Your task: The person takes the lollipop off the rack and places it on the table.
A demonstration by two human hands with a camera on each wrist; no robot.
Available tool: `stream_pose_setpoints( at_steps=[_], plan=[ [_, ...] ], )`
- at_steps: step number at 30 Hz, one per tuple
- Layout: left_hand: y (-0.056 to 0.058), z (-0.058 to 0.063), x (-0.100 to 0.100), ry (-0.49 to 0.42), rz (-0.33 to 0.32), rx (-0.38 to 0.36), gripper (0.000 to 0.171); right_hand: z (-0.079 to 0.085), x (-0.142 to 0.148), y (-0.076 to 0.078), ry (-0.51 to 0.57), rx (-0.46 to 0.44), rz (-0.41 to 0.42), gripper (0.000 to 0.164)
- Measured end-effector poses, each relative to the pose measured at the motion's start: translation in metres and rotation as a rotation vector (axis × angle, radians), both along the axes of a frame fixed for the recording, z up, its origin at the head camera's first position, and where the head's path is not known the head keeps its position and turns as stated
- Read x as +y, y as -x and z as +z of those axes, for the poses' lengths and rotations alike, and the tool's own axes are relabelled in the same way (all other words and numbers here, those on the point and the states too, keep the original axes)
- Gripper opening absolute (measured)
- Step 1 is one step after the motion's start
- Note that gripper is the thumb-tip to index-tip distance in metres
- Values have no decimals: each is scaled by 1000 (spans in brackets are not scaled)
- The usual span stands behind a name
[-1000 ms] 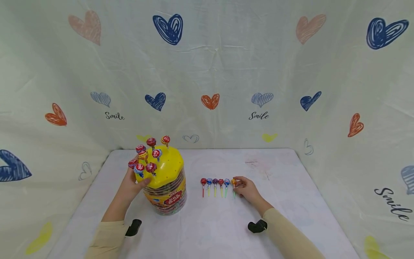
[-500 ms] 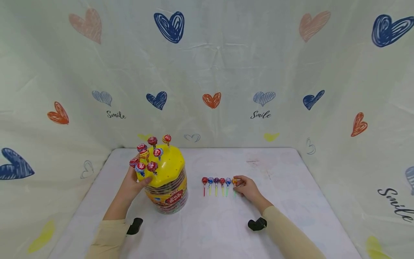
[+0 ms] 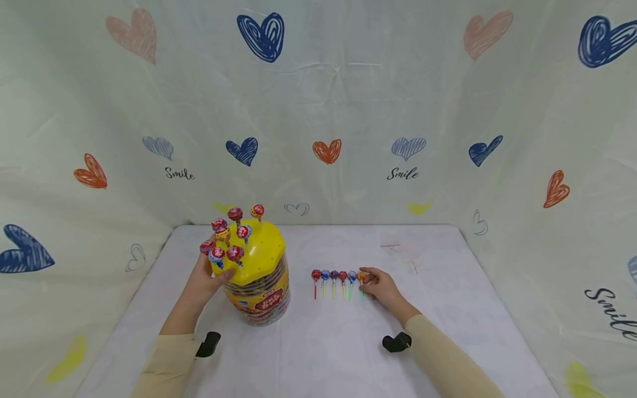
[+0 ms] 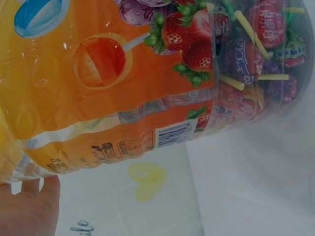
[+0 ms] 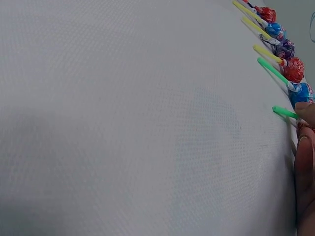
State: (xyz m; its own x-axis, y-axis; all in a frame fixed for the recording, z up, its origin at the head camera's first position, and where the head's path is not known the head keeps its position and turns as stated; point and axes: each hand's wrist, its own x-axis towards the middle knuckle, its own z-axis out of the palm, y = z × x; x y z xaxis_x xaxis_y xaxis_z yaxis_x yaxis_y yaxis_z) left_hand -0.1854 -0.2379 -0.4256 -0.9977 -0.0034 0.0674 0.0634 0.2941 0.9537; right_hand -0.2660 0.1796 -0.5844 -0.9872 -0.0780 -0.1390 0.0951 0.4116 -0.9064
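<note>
A tall clear jar [image 3: 269, 301] full of lollipops stands on the left of the table, with a yellow lid [image 3: 264, 251]. Several wrapped lollipops [image 3: 235, 254] stick up out of that lid. My left hand [image 3: 204, 282] holds the lid's left side, thumb on the near edge; in the left wrist view its fingers [image 4: 47, 196] show beside the jar's top end. To the right lies a row of lollipops [image 3: 334, 275], sticks toward me. At the row's right end my right hand [image 3: 380, 287] pinches an orange lollipop [image 3: 361, 275] with a green stick, partly hidden by the fingers.
A white table [image 3: 318, 354] carries everything, with faint reddish marks [image 3: 400, 251] at its back right. Behind it hangs a pale curtain [image 3: 348, 99] printed with hearts. Black straps or devices [image 3: 396, 342] sit at both wrists.
The head view has shifted slightly, so the whole scene sits a little higher. Both hands, the jar and the row keep their places relative to one another.
</note>
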Motion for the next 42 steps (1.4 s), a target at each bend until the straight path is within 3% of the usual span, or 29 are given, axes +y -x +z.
stream_pose_setpoints(
  at_steps=[11, 30, 35, 42],
  plan=[
    [1, -1, -1, -22, -5, -5, 93, 1, 6, 1, 35, -14, 3, 52],
    [1, -4, 0, 12, -21, 95, 92, 5, 5, 2, 1, 0, 20, 53],
    [2, -4, 2, 14, -17, 103, 91, 20, 1, 2, -27, 48, 29, 50],
    [-2, -2, 2, 40, -2, 61, 93, 66, -28, 1, 85, 201, 116, 48]
  ],
)
